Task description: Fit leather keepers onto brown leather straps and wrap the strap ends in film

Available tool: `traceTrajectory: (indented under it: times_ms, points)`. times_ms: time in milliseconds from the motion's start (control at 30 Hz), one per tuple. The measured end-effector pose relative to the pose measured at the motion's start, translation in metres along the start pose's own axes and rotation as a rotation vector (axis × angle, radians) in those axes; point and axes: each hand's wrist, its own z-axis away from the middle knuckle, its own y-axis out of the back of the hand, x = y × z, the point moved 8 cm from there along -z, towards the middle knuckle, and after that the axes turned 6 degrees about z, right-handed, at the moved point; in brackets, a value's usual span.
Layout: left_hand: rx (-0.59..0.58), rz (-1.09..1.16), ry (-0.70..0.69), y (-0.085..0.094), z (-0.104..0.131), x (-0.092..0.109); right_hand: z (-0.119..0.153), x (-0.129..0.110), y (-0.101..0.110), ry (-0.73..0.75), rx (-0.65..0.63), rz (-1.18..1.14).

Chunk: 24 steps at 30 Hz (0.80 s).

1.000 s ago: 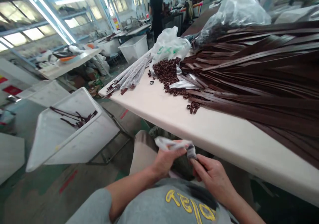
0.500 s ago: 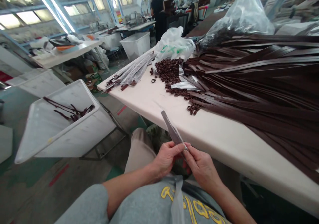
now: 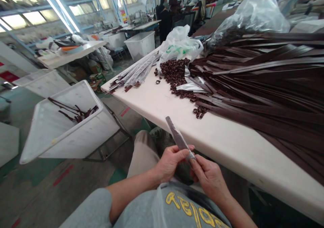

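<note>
Grey yellow-lettered shirt, beige trousers

The lower end of the thin plastic-sleeved brown strip [image 3: 177, 136] is hidden between the left hand [image 3: 170, 161] and right hand [image 3: 209, 176]; the pile of dark brown leather straps [image 3: 265, 82] runs off the right edge.

Left hand [image 3: 170, 161] and right hand [image 3: 207, 175] meet just below the surface [image 3: 222, 140] edge, both pinching a plastic-sleeved strap [image 3: 178, 137] that angles upward. On the surface: a stack of dark brown straps [image 3: 265, 82], a heap of small brown loops [image 3: 177, 74], sleeved straps [image 3: 136, 73]. A white bin [image 3: 73, 126] stands left.
</note>
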Motion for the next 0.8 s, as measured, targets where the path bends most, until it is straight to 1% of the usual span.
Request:
traceTrajectory:
  times_ms: [67, 100, 133, 167, 200, 300, 333, 367, 400, 500, 533, 600, 700, 733, 800]
  points:
    - [0.071, 0.07, -0.115, 0.006, -0.004, 0.018, 0.001, 0.003, -0.001, -0.01, -0.019, 0.009]
    - [0.101, 0.099, -0.155, 0.009, -0.006, 0.026, 0.002, 0.004, -0.001, -0.014, -0.017, 0.013]
    - [0.118, 0.11, -0.165, 0.011, -0.008, 0.029, 0.002, 0.004, -0.001, -0.014, -0.01, 0.016]
    - [0.122, 0.101, -0.147, 0.011, -0.009, 0.027, 0.001, 0.003, -0.001, -0.006, 0.004, 0.014]
    - [0.118, 0.08, -0.109, 0.01, -0.008, 0.021, 0.001, 0.002, 0.0, 0.007, 0.024, 0.014]
    - [0.08, 0.023, 0.001, 0.007, -0.002, -0.001, 0.0, -0.001, 0.002, 0.06, 0.062, 0.022]
    - [0.072, 0.021, 0.009, 0.007, 0.0, -0.003, 0.001, 0.0, 0.002, 0.067, 0.06, 0.03]
    - [0.067, 0.032, -0.006, 0.007, 0.0, 0.0, 0.002, 0.002, 0.002, 0.065, 0.054, 0.042]
    - [0.068, 0.058, -0.043, 0.007, -0.001, 0.007, 0.004, 0.004, 0.002, 0.057, 0.043, 0.06]
    - [0.107, 0.149, -0.186, 0.014, -0.009, 0.037, 0.008, 0.013, 0.001, 0.031, 0.007, 0.107]
    - [0.115, 0.147, -0.196, 0.015, -0.011, 0.042, 0.008, 0.015, 0.0, 0.022, 0.001, 0.111]
    - [0.107, 0.102, -0.151, 0.015, -0.013, 0.039, 0.008, 0.016, -0.001, 0.009, 0.008, 0.117]
    - [0.079, 0.026, -0.091, 0.013, -0.008, 0.023, 0.005, 0.014, 0.0, -0.006, 0.041, 0.134]
    - [0.073, 0.01, -0.09, 0.012, -0.006, 0.02, 0.004, 0.014, 0.001, -0.017, 0.038, 0.129]
    - [0.066, -0.015, -0.12, 0.011, -0.003, 0.021, 0.003, 0.014, -0.001, -0.048, -0.016, 0.077]
